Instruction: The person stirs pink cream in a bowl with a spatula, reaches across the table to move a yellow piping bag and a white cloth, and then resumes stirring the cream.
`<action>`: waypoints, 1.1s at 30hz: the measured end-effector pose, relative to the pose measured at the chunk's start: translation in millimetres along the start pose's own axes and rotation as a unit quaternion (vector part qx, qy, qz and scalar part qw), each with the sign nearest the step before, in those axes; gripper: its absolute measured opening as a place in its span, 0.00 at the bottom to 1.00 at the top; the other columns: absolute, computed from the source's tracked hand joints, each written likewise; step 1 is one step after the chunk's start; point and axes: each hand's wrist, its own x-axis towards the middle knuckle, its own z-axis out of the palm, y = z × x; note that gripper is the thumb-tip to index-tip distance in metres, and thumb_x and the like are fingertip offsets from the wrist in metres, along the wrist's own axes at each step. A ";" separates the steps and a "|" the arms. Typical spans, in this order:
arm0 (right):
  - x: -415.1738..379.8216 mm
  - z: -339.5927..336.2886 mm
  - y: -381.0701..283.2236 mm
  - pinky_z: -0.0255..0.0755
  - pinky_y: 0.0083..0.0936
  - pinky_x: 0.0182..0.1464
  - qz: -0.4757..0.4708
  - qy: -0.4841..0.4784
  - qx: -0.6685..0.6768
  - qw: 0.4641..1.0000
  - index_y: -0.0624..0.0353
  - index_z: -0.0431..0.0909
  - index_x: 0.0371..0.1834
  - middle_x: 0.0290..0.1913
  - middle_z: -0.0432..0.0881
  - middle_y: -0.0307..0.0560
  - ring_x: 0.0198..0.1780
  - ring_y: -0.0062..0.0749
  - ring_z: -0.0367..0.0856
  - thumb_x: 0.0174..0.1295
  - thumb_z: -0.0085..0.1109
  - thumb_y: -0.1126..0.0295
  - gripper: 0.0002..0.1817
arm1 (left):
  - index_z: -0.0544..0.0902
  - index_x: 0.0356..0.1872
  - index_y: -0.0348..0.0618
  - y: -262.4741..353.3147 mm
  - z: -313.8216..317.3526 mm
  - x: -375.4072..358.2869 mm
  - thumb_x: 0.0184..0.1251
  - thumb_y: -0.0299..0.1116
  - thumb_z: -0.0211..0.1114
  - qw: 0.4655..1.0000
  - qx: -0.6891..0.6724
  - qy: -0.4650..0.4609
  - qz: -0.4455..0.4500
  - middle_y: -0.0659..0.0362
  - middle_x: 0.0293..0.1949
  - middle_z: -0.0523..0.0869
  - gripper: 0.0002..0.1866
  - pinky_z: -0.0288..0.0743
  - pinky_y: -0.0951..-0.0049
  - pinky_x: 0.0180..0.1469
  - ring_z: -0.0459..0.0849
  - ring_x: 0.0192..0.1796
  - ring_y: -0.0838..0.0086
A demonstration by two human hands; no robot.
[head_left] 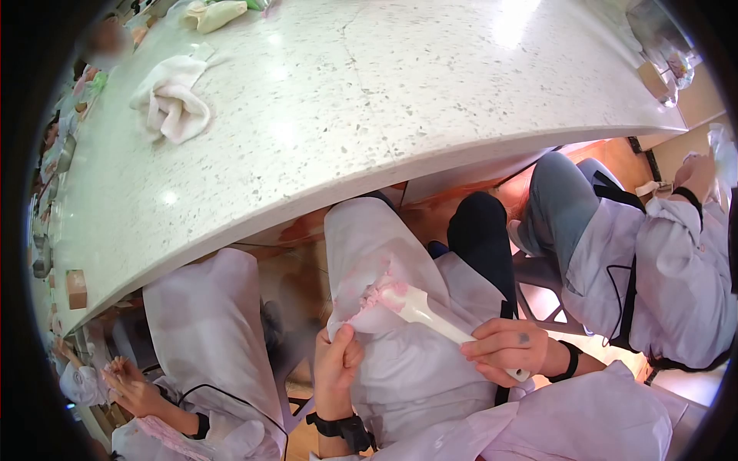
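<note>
My right hand (509, 346) is wrapped around the handle of a white spatula (432, 315). Its flat blade points up and left over my lap and carries a smear of pink, creamy paste (374, 296). Fingers closed, my left hand (337, 361) pinches the edge of a thin, pale bag (350, 309) streaked with the same paste. The bag lies over my white-coated knee (369, 223), and its outline blends into the coat. The blade rests right at the paste-covered edge, a little above my left thumb.
A long speckled white table (430, 92) curves in front of my knees. A crumpled white cloth (175, 104) lies on it, with a cream-coloured bag (215, 15) farther back. People in white coats sit close on my left (204, 307) and right (653, 261).
</note>
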 end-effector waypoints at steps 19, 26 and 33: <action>9.3 31.5 23.3 0.81 0.32 0.38 -0.009 0.212 0.203 0.956 0.69 0.75 0.34 0.44 0.82 0.64 0.35 0.44 0.86 0.65 0.54 0.75 0.06 | 0.66 0.19 0.49 -1.4 12.5 9.5 0.67 0.40 0.66 1.000 -0.004 -0.029 -0.009 0.71 0.14 0.58 0.21 0.44 0.79 0.17 0.52 0.14 0.86; 5.5 28.5 28.9 0.80 0.31 0.38 0.011 0.146 0.188 0.971 0.68 0.76 0.32 0.43 0.83 0.61 0.34 0.42 0.86 0.61 0.54 0.79 0.03 | 0.70 0.31 0.47 -5.9 1.4 9.3 0.73 0.44 0.57 0.995 -0.058 -0.073 -0.041 0.72 0.16 0.54 0.15 0.45 0.82 0.18 0.50 0.14 0.86; -6.2 17.9 23.5 0.81 0.27 0.34 -0.023 0.090 0.093 0.991 0.63 0.73 0.29 0.40 0.84 0.58 0.33 0.41 0.85 0.64 0.52 0.75 0.06 | 0.63 0.21 0.53 -12.1 -0.9 12.0 0.74 0.52 0.52 0.982 -0.125 -0.070 -0.122 0.71 0.15 0.51 0.22 0.43 0.81 0.18 0.47 0.15 0.85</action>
